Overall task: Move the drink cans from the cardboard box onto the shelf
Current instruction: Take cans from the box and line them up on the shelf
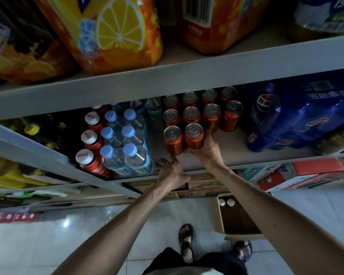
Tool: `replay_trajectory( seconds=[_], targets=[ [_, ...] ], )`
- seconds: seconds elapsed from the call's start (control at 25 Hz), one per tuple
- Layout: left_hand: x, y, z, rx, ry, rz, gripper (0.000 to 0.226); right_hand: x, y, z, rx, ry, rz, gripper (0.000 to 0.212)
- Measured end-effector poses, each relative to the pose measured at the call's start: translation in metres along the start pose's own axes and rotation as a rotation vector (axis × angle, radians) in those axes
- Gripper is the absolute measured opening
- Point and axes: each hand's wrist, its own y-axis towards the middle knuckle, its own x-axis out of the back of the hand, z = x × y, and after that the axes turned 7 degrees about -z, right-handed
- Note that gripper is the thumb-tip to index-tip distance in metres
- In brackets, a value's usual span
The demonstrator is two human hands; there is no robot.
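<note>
Right now, seen from my head, my right hand (205, 148) is wrapped round the lower wall of the front right can (194, 135), thumb and fingers closed on it, as it stands on the shelf (256, 155) at twelve o'clock of my wrists. My left hand (171, 170) holds nothing. It lies loose at the shelf lip, with the forefinger tip touching the foot of the front left can (173, 139), just at nine o'clock of the one I grip. Behind these, two rows of the same red cans (202, 112) stand packed close. Water bottles (125, 143) sit at nine o'clock of the cans, a blue wrapped pack (298, 120) at three. Down on the floor at five o'clock, the cardboard box (238, 221) shows two cans (226, 202) in its far corner. I judge a full can fairly heavy, stiff yet easy to dent, and slick on its painted wall, so I would take it round the mid-wall rather than by the rim.
</note>
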Motion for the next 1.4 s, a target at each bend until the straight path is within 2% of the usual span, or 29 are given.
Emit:
replay_trajectory(
  seconds=[0.28, 0.4, 0.48, 0.56, 0.6, 0.68, 0.76, 0.96, 1.08, 1.2, 1.32, 1.4],
  targets=[
    [-0.004, -0.005, 0.003, -0.004, 0.024, 0.016, 0.093, 0.012, -0.021, 0.001, 0.03, -0.043, -0.056, 0.09],
    [-0.005, -0.021, -0.003, 0.003, -0.111, -0.023, 0.08, 0.044, -0.057, -0.011, 0.041, -0.137, -0.138, 0.072],
    [-0.012, -0.045, -0.018, -0.094, -0.092, -0.154, 0.062, 0.075, -0.086, -0.031, 0.03, -0.166, -0.141, 0.049],
    [-0.024, -0.072, -0.039, -0.295, -0.033, -0.306, 0.046, 0.11, -0.119, -0.054, -0.055, -0.127, -0.134, 0.033],
    [-0.033, -0.085, -0.054, -0.395, -0.045, -0.316, 0.039, 0.127, -0.136, -0.067, -0.104, -0.107, -0.162, 0.029],
    [-0.059, -0.102, -0.082, -0.518, -0.086, -0.161, 0.029, 0.153, -0.166, -0.093, -0.17, -0.126, -0.25, 0.025],
    [-0.092, -0.106, -0.11, -0.535, -0.118, 0.065, 0.024, 0.171, -0.189, -0.121, -0.233, -0.136, -0.298, 0.023],
    [-0.197, -0.092, -0.141, -0.469, 0.08, 0.459, 0.026, 0.19, -0.224, -0.207, -0.459, -0.213, -0.241, 0.008],
    [-0.294, -0.052, -0.128, -0.388, 0.144, 0.609, 0.021, 0.177, -0.227, -0.294, -0.58, -0.219, -0.174, 0.015],
    [-0.393, 0.008, -0.102, -0.274, 0.136, 0.639, 0.019, 0.143, -0.22, -0.39, -0.661, -0.2, -0.142, 0.031],
    [-0.5, 0.085, -0.077, -0.16, 0.073, 0.548, 0.05, 0.087, -0.193, -0.504, -0.642, -0.197, -0.223, 0.051],
    [-0.55, 0.128, -0.069, -0.129, 0.078, 0.447, 0.075, 0.053, -0.166, -0.57, -0.595, -0.257, -0.205, 0.061]
  ],
)
